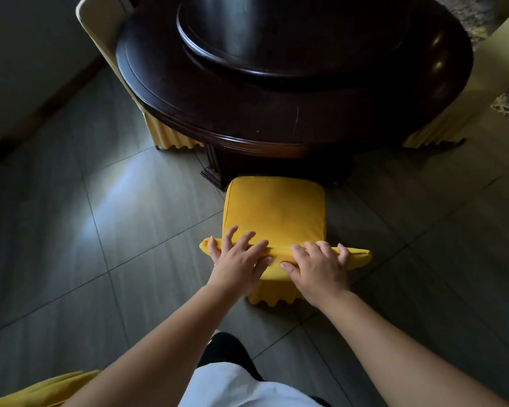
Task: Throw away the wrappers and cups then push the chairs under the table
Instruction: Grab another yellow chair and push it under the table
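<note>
On the tiled floor just before the dark round counter, your left hand and right hand wrapped over the yellow chair's soft, slippery-covered top edge, probably stiff underneath, a good place to push.

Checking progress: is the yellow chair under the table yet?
Not yet: the yellow chair has its whole seat showing, clear of the table edge.
</note>
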